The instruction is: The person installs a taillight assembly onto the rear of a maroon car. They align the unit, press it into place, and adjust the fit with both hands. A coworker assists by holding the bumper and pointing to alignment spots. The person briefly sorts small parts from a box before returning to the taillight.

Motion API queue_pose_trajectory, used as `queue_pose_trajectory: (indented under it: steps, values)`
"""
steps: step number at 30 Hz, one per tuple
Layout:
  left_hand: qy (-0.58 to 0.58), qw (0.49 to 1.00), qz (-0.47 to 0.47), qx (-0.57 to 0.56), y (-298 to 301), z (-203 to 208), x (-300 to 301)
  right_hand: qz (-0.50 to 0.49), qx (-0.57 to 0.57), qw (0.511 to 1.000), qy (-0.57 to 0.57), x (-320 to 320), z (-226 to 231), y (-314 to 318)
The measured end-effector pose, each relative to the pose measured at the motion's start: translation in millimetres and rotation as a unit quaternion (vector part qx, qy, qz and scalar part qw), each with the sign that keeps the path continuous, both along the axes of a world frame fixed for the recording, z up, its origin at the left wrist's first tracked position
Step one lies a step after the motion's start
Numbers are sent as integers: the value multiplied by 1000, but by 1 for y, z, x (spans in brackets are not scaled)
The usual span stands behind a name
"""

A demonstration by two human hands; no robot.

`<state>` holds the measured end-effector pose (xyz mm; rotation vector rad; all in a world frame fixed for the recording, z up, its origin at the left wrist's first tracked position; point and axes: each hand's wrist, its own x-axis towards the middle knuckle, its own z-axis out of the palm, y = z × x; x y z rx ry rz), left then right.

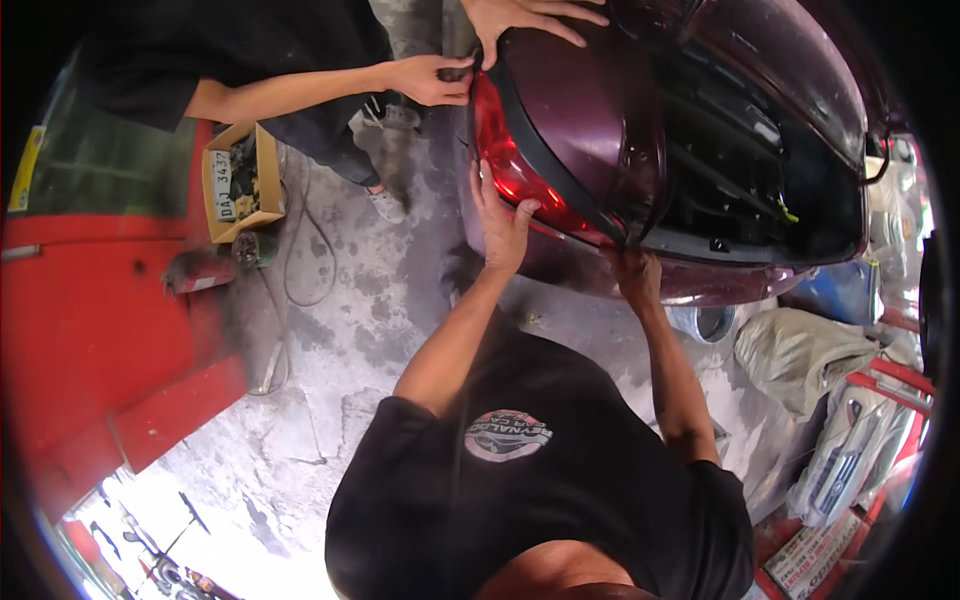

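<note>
A long red tail light point(520, 175) sits at the rear corner of a dark purple car point(590, 110), with a black strip point(530, 120) along its inner edge. My left hand point(503, 228) lies against the light's outer side, fingers stretched and thumb apart. At the light's narrow end, my right hand point(635, 275) has its fingers bent and pressed together by the trunk edge; whatever they pinch is hidden. A co-worker's hand point(435, 80) pinches at the light's far end, and that person's other hand point(535, 18) is spread on the bodywork above.
The trunk point(740, 190) stands open at right. A cardboard box point(245, 185) of parts sits by a red vehicle point(100, 330) at left, with a hose point(325, 270) on the concrete floor. A bucket point(708, 322) and a covered bundle point(800, 355) are at right.
</note>
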<state>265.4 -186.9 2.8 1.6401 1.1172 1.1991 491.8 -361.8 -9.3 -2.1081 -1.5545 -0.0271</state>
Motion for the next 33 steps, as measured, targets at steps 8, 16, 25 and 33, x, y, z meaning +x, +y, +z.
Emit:
queue_pose_trajectory:
  steps: [8,16,25,33]
  values:
    - [41,997,-68,-6,29,8,-18,-33,-3,999,2,-21,25,-5]
    - [62,995,-58,-48,17,25,-17,5,-30,1000,9,-19,37,-1]
    - [26,999,-21,9,0,-18,-11,5,29,1000,-3,-12,18,-2]
    - [53,996,-32,-57,-9,8,-12,-36,26,997,64,-17,13,-23]
